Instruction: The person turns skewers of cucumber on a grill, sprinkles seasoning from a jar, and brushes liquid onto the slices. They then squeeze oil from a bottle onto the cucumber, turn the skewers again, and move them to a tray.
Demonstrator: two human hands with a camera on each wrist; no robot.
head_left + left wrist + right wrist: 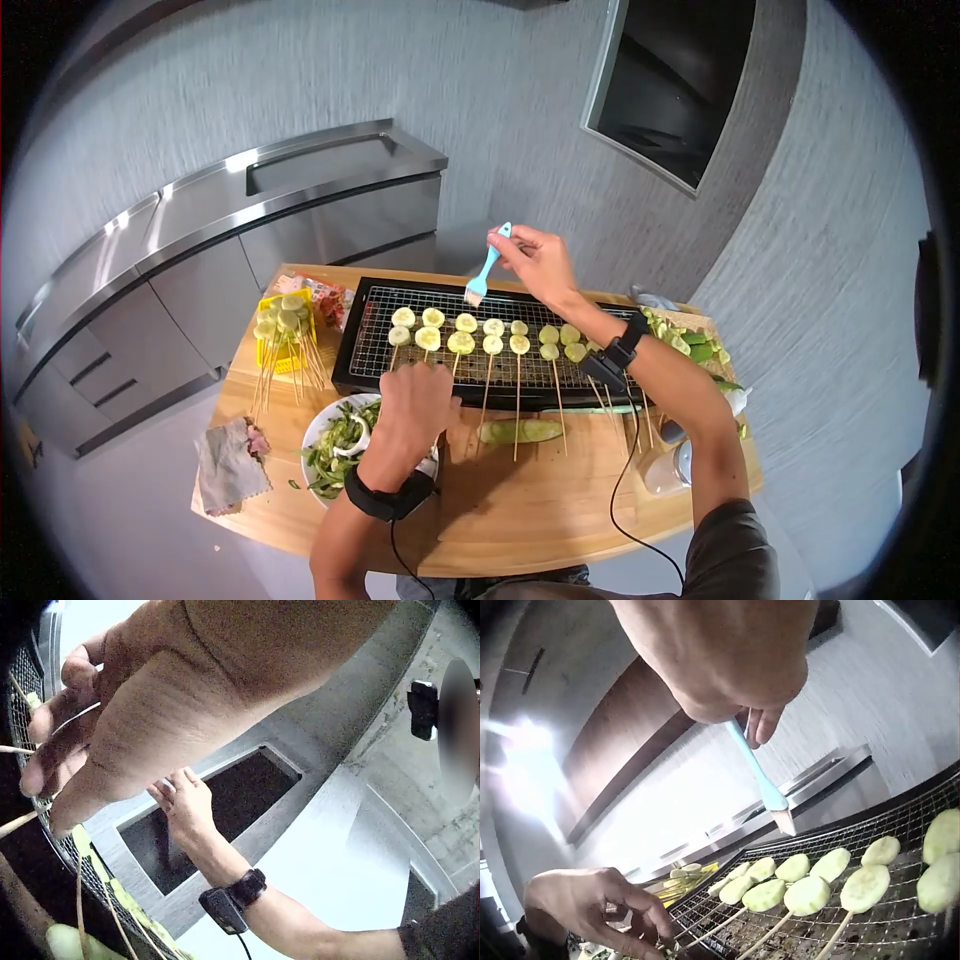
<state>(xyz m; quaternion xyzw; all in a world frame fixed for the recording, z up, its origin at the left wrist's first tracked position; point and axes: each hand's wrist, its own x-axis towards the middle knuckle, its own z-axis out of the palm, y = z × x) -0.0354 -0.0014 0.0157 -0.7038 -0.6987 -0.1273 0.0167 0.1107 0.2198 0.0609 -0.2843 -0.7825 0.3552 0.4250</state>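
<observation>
My right hand (543,267) pinches the light blue handle of a basting brush (490,262). Its pale bristles (784,822) hang down over the back part of the black grill (350,350). Slices of pale green vegetable, likely cucumber or zucchini (807,895), are threaded on wooden skewers and lie in a row on the wire mesh. My left hand (415,402) hovers at the grill's front edge beside the skewer sticks. Its fingers (46,720) are loosely bent and spread apart in the left wrist view, with stick ends close to the fingertips.
A yellow basket (285,362) of skewered slices stands left of the grill. A white bowl (312,440) of cut greens sits under my left forearm. A whole green vegetable (520,431), a jar (667,470) and a cloth (230,466) lie on the wooden table (500,510).
</observation>
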